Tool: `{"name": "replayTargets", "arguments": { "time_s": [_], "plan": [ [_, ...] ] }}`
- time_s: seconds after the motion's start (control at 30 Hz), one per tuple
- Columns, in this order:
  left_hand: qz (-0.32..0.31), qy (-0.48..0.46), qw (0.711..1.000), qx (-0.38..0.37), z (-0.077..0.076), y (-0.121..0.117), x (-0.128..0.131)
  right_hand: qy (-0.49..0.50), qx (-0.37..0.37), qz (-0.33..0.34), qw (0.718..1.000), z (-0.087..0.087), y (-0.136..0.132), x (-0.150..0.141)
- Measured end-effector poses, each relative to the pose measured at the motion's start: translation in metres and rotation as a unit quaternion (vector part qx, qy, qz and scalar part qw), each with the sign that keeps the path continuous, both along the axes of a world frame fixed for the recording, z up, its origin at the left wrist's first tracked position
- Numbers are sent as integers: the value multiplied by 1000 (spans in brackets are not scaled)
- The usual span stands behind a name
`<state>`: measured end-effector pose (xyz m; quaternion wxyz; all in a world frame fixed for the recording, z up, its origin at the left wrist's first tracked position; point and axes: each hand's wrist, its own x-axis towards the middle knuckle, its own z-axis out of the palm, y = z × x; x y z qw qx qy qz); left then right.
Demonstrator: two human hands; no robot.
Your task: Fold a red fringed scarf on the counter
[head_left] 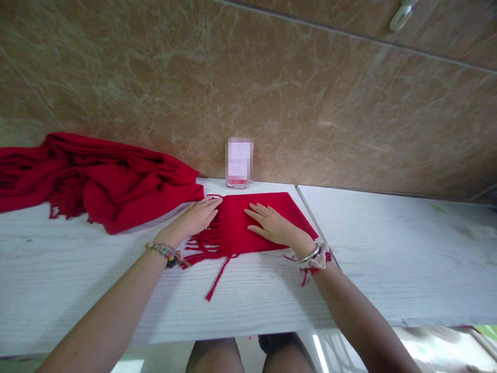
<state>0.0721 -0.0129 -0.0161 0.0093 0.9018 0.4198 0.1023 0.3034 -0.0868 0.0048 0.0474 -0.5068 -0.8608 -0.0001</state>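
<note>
A red scarf [236,228], folded into a flat rectangle with fringe along its left end, lies on the white wood-grain table [116,305]. My right hand [267,223] rests flat on the folded cloth, palm down with fingers spread. At the upper left corner, my left hand [202,213] lies over the fringe with its fingers stretched out. One tasselled strand [217,282] trails from the scarf's near edge toward me. Left of my left hand is a heap of crumpled red cloth [120,186], also fringed.
A phone [239,163], its screen blurred out, leans upright against the brown marbled wall [155,93] behind the scarf. A seam [310,210] runs between two table sections on the right. A small pale hook [402,16] hangs high on the wall.
</note>
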Motion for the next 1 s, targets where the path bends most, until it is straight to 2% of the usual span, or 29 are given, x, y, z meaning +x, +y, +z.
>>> {"name": "replayTargets", "arguments": {
  "time_s": [0.1,0.23,0.33,0.4,0.5,0.6,0.7,0.77,0.83,0.9,0.97,1.0],
  "plan": [
    [16,16,1000,-3,3,-3,1,-18,-5,-19,1000,4,1,6],
    [21,45,999,-16,12,-7,5,-64,13,-167,984,9,-3,16],
    [-26,38,999,-11,19,-9,8,-98,17,-279,955,14,-6,23],
    [-87,17,996,-12,23,-13,11,-113,8,-315,943,15,-7,27],
    [-196,-27,979,-58,31,-25,18,-96,-4,-291,952,10,-2,34],
    [-249,-62,956,-144,43,-39,22,-41,-4,-201,979,1,8,42],
    [-210,-105,956,-175,51,-43,22,9,0,-95,995,-6,18,42],
    [-161,-141,968,-128,50,-40,21,24,-3,-50,998,-5,20,38],
    [-137,-163,975,-70,43,-35,22,22,7,-56,998,2,17,32],
    [-153,-150,976,-49,32,-31,25,5,36,-131,991,14,9,28],
    [-179,-115,976,-52,21,-28,27,-25,40,-261,964,27,-2,27],
    [-186,-99,976,-50,17,-27,28,-43,21,-318,947,33,-7,28]
  ]
}}
